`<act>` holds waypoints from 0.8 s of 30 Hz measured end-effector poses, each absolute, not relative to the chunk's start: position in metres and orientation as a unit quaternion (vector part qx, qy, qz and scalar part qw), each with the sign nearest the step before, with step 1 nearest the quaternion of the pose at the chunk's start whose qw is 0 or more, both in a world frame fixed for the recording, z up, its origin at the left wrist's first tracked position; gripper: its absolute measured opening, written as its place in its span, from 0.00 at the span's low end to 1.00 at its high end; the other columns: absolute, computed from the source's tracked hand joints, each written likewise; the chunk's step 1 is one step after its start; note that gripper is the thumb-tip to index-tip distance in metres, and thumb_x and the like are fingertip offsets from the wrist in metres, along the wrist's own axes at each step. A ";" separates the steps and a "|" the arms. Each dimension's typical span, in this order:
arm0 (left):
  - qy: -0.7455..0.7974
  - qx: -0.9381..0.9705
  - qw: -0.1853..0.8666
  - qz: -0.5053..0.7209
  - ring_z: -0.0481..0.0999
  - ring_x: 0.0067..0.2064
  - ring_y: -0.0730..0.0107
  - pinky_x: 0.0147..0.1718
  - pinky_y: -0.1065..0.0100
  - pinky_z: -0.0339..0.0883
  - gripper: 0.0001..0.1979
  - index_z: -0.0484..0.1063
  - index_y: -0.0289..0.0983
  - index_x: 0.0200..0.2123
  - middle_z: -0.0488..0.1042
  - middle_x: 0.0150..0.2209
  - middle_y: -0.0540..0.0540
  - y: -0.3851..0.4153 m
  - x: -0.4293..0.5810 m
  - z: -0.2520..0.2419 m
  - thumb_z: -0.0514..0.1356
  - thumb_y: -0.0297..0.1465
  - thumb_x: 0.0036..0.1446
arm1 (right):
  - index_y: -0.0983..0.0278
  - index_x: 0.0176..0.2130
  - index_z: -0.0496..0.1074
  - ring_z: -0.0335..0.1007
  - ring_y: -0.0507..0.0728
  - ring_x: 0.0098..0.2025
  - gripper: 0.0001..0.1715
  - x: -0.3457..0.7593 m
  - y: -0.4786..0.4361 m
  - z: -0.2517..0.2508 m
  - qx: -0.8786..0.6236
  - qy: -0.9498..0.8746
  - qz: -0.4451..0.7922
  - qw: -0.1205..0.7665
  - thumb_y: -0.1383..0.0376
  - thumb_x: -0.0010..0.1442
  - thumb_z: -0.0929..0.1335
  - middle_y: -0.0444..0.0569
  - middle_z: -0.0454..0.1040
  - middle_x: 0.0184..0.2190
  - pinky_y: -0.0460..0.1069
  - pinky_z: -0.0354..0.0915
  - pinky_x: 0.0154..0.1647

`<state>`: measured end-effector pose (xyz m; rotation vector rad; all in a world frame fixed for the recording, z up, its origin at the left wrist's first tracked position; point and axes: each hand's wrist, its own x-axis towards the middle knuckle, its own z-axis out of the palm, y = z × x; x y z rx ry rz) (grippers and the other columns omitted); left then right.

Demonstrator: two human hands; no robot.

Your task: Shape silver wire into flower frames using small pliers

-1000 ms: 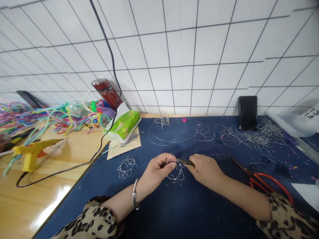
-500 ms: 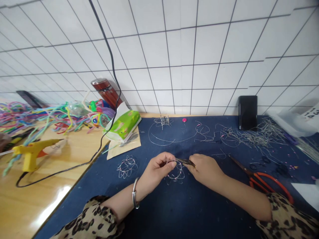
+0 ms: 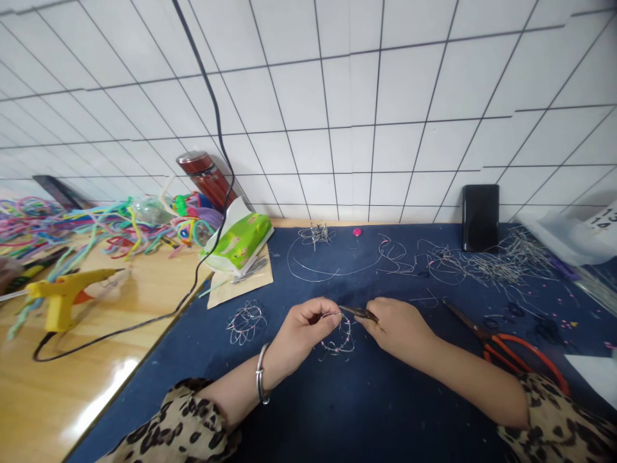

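Note:
Between thumb and fingers, my left hand [image 3: 308, 325] pinches a looped wire ring with small pink beads [image 3: 341, 347], which hangs over the dark blue mat. My right hand [image 3: 398, 326] is closed around dark-jawed pliers [image 3: 360, 314]; their handles are hidden in the palm. The jaw tips point left and end close to my left fingertips, and whether they touch the wire I cannot tell. A similar beaded wire ring [image 3: 246, 323] lies on the mat left of my left hand. Right of my right forearm are orange-handled scissors [image 3: 511, 347].
Along the mat's back lie a wire coil [image 3: 318, 234], a pink bead [image 3: 357, 232] and a heap of cut wires [image 3: 501, 260] below a black box-shaped device [image 3: 481, 217]. At left are a tissue pack [image 3: 241, 244], a yellow glue gun [image 3: 72, 292] with its cord, and a brown flask [image 3: 207, 177].
The pliers' jaws have drawn slightly back from my left fingertips. The beaded wire ring has shifted a little in my left hand's pinch.

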<state>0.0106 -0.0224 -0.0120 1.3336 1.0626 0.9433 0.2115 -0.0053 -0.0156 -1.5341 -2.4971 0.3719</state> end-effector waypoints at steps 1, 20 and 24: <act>0.453 0.566 0.560 0.401 0.54 0.24 0.80 0.23 0.75 0.49 0.07 0.70 0.33 0.31 0.59 0.22 0.53 -0.022 0.010 -0.012 0.59 0.32 0.54 | 0.62 0.27 0.64 0.62 0.51 0.29 0.17 0.212 -0.005 -0.015 -0.515 -0.842 0.128 0.095 0.55 0.61 0.58 0.43 0.68 0.26 0.46 0.48 0.27; 0.482 0.642 0.459 0.381 0.58 0.25 0.78 0.25 0.74 0.54 0.07 0.64 0.34 0.26 0.61 0.23 0.53 -0.020 0.010 -0.011 0.56 0.30 0.55 | 0.63 0.27 0.63 0.53 0.57 0.33 0.06 0.217 -0.004 -0.004 -0.466 -0.864 -0.128 0.137 0.64 0.54 0.64 0.49 0.63 0.27 0.52 0.46 0.34; 0.486 0.639 0.460 0.379 0.57 0.24 0.78 0.25 0.74 0.53 0.07 0.64 0.34 0.27 0.59 0.22 0.54 -0.020 0.010 -0.013 0.56 0.31 0.55 | 0.63 0.27 0.63 0.52 0.57 0.33 0.06 0.218 -0.003 -0.004 -0.464 -0.863 -0.144 0.136 0.64 0.55 0.63 0.49 0.62 0.26 0.52 0.45 0.33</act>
